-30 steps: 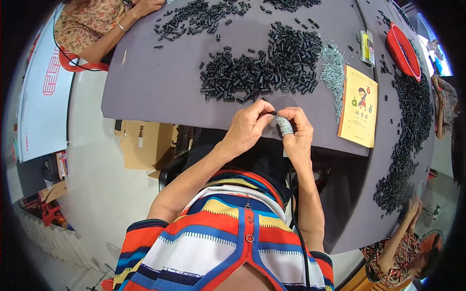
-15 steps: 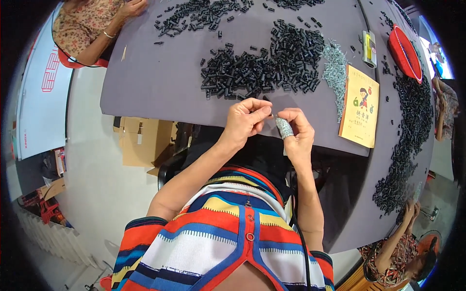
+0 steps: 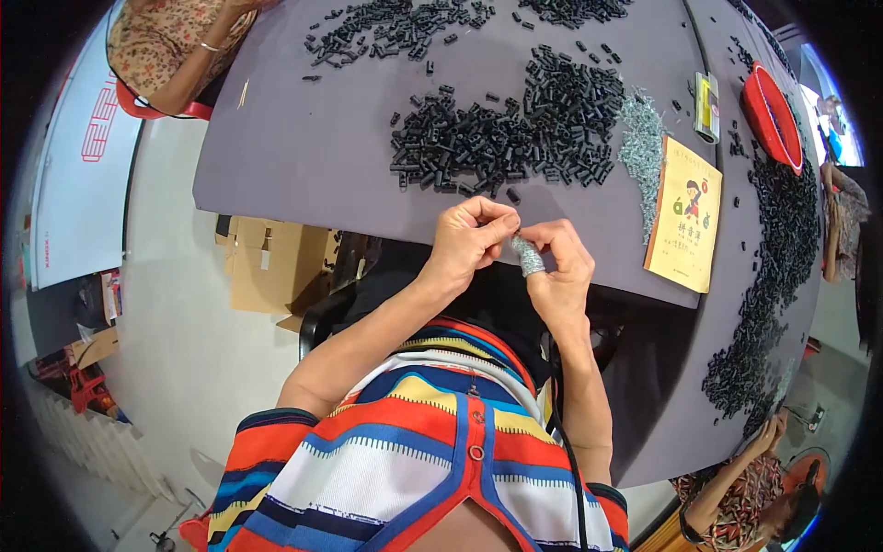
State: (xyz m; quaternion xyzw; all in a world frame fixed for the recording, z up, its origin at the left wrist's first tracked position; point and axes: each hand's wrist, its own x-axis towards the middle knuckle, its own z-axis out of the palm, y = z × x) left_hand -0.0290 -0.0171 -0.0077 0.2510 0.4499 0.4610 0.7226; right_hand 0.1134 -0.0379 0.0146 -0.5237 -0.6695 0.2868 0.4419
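Observation:
My left hand [image 3: 474, 241] is closed in a pinch of thumb and forefinger at the front edge of the table. What it pinches, if anything, is hidden by the fingertips. Right beside it, my right hand [image 3: 563, 267] has its fingers curled toward the same spot, its thumb covered by a grey-silver wrap [image 3: 527, 255]. The fingertips of both hands meet, and whatever lies between them is too small to make out. Just beyond them lies a single short black tubular piece [image 3: 513, 195], in front of a heap of similar black pieces [image 3: 460, 143].
A pile of small silvery pieces [image 3: 641, 138] lies right of the heap, beside a yellow booklet [image 3: 685, 216]. Farther right are a red basket [image 3: 771, 120] and a long spread of black pieces [image 3: 782, 248]. Other people sit at the far left and lower right.
My fingertips have come together from a small gap, the right fingers moving left toward the left pinch. The whole view has shifted slightly.

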